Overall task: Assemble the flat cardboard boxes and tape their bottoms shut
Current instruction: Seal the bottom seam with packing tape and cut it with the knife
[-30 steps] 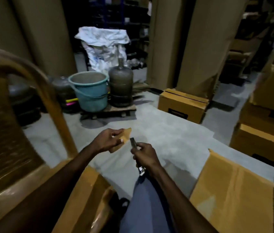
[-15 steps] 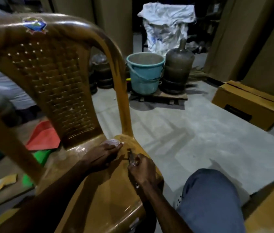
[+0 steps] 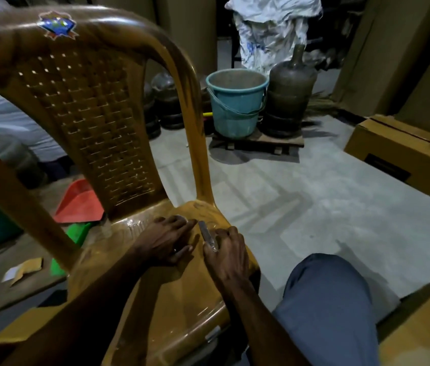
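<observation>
My left hand (image 3: pixel 167 240) lies flat on the seat of a brown plastic chair (image 3: pixel 155 299), fingers stretched out, pressing down near the back corner. Whether the tape piece lies under it I cannot tell. Beside it my right hand (image 3: pixel 228 256) grips a small metal cutter (image 3: pixel 207 235), its blade end pointing up toward the chair's back post. An assembled cardboard box (image 3: pixel 404 154) stands on the floor at the right. A corner of flat cardboard (image 3: pixel 425 326) shows at the lower right, past my knee (image 3: pixel 324 299).
A teal bucket (image 3: pixel 236 107) and a dark water jug (image 3: pixel 289 93) stand on a low wooden pallet behind the chair, with a white sack (image 3: pixel 272 30) behind them. A red dustpan (image 3: pixel 79 204) and cardboard scraps (image 3: pixel 23 269) lie on the floor at the left. Tall cardboard rolls line the back.
My view swung left from the open floor to the chair. Both hands came down onto the seat; the left, which held a tan tape piece in the air, now presses flat.
</observation>
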A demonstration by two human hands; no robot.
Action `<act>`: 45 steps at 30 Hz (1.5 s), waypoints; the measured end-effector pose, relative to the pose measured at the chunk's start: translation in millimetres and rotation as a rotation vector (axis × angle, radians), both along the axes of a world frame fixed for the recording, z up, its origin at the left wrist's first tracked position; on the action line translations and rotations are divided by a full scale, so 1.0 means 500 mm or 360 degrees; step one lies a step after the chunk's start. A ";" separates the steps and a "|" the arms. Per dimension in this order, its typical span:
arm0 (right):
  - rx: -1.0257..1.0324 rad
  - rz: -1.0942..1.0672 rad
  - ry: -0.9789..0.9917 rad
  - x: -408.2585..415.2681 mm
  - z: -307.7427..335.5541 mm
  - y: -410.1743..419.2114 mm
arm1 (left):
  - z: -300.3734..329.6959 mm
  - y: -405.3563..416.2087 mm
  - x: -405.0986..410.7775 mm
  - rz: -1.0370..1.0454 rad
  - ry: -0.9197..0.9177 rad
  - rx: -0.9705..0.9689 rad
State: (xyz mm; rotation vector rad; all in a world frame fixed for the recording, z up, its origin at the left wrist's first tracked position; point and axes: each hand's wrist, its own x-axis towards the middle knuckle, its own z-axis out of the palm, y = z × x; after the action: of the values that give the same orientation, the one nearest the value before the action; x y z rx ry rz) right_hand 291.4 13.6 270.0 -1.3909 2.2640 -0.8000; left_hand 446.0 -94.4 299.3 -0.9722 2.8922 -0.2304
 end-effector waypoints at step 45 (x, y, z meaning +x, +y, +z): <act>0.0112 -0.1871 -0.0388 -1.127 -0.253 0.880 | -0.256 0.536 -1.362 -0.0432 0.0260 0.1402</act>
State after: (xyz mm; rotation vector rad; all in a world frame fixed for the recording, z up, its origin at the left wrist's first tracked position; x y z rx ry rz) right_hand -272.4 453.4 143.3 0.2236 2.7238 -1.0763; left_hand -235.1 173.4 171.4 -0.4418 2.7389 1.0530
